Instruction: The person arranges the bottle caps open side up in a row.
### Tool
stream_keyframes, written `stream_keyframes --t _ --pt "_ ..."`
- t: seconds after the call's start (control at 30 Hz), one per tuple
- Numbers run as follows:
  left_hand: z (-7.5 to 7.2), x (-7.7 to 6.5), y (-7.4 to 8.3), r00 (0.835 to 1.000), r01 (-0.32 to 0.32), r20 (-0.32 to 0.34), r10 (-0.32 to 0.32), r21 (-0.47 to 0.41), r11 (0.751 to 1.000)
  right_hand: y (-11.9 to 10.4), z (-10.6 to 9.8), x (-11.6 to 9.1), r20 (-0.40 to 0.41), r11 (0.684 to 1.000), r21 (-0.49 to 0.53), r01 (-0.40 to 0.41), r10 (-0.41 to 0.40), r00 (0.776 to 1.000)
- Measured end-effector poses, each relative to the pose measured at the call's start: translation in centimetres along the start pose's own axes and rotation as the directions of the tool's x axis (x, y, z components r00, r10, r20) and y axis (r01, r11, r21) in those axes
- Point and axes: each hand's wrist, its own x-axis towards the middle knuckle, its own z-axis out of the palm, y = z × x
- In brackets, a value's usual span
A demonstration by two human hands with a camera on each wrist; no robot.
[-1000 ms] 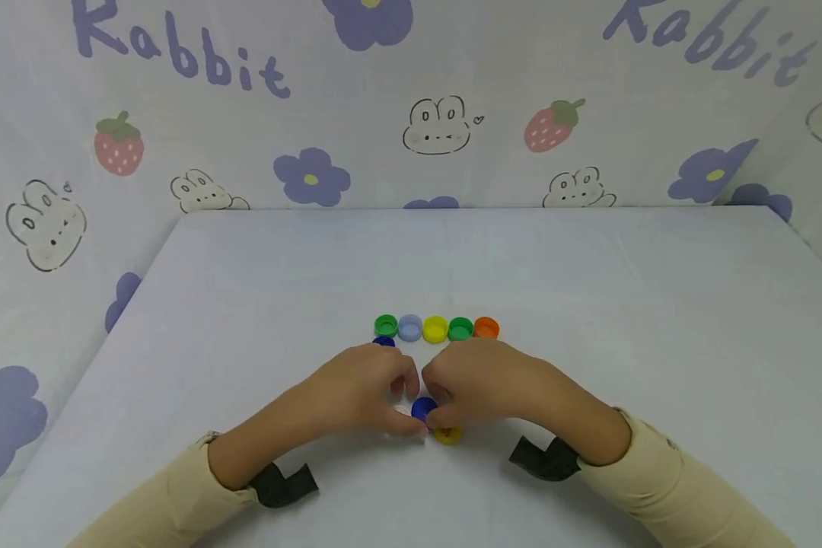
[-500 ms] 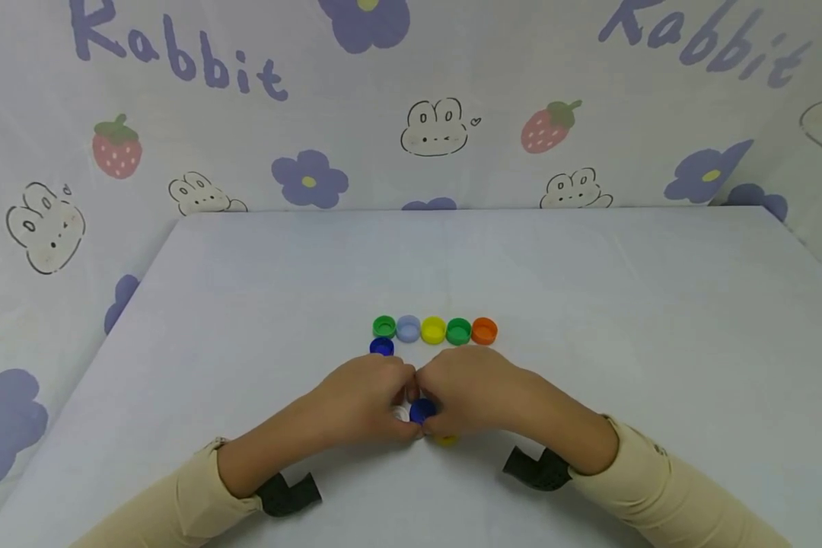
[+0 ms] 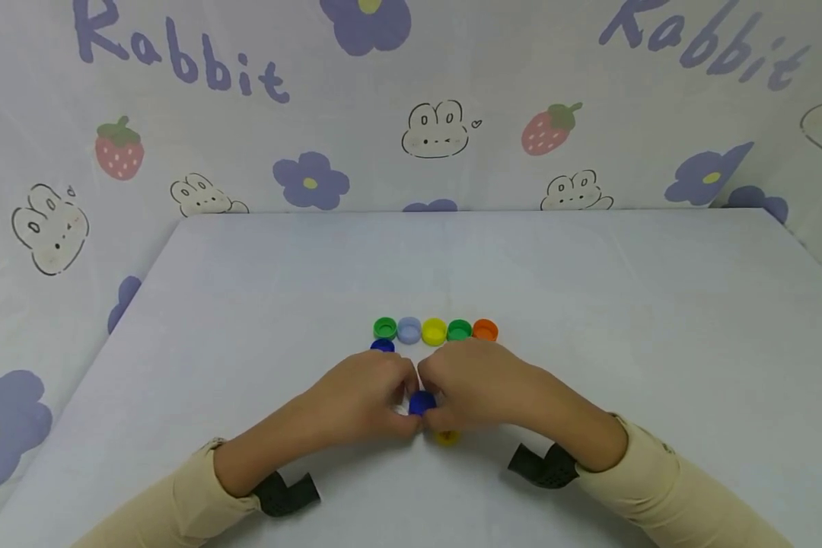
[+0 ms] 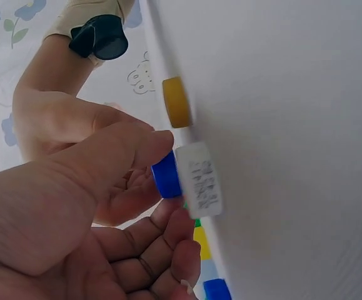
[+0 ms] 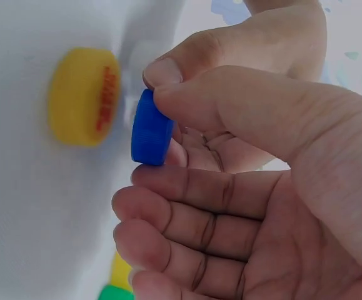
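A blue bottle cap stands between the thumb and forefinger of my right hand, which pinches it low over the table. My left hand meets it from the other side, thumb at the cap's near edge and fingertips at its far edge, as the left wrist view shows. Both thumb tips come together there. Right beside the blue cap, a white cap with printed text sits on the table, mostly covered by my left hand in the head view. Just right of it lies a yellow cap with red print.
Beyond my hands runs a row of caps: green, light blue, yellow, another green and orange. A second blue cap sits below its left end. The white table backs onto a printed cloth.
My hands drew closer together around the blue cap, then shifted slightly away from me with it. The far row of caps has stayed in place.
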Motion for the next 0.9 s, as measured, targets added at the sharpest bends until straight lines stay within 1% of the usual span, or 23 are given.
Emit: stream_keyframes --t 0.07,0.13,0.2,0.27,0.37,0.5,0.6,0.7,0.77,0.9 --pt "-0.3 -0.1 0.0 1.0 0.011 -0.005 -0.011 -0.009 1.0 0.0 -0.3 -0.1 -0.005 1.0 0.029 -0.012 0.012 1.0" --pt "-0.6 -0.2 0.0 1.0 0.018 -0.006 -0.018 -0.031 0.999 0.0 -0.6 -0.2 -0.026 0.997 0.075 -0.003 0.005 1.0" --pt "-0.9 -0.2 0.0 1.0 0.029 0.0 -0.029 -0.069 0.997 0.1 -0.8 -0.4 -0.053 0.993 0.121 0.019 -0.013 0.999" --pt "-1.3 -0.2 -0.1 0.999 0.035 0.008 -0.034 -0.111 0.993 0.1 -1.0 -0.5 -0.089 0.988 0.142 0.057 -0.045 0.995" --pt "-1.7 -0.2 -0.4 1.0 0.028 0.016 -0.026 -0.165 0.986 0.2 -1.2 -0.7 -0.14 0.988 0.13 0.088 -0.07 0.988" --pt "-2.2 -0.2 -0.6 1.0 0.001 -0.003 -0.002 -0.21 0.978 0.4 -1.4 -0.8 -0.204 0.988 0.113 0.104 -0.079 0.976" --pt "-2.5 -0.2 -0.6 0.999 -0.026 -0.049 0.016 -0.215 0.976 0.5 -1.5 -0.8 -0.236 0.987 0.122 0.104 -0.073 0.969" --pt "-2.7 -0.3 -0.4 0.993 -0.049 -0.118 0.028 -0.179 0.983 0.7 -1.7 -0.8 -0.275 0.986 0.133 0.105 -0.065 0.959" --pt "-2.8 -0.3 -0.1 0.985 -0.055 -0.169 0.031 -0.142 0.988 0.8 -1.8 -0.8 -0.313 0.98 0.158 0.12 -0.065 0.948" --pt "-3.0 -0.4 0.4 0.965 -0.043 -0.263 0.02 -0.081 0.996 1.0 -2.3 -0.9 -0.38 0.96 0.233 0.155 -0.057 0.923"
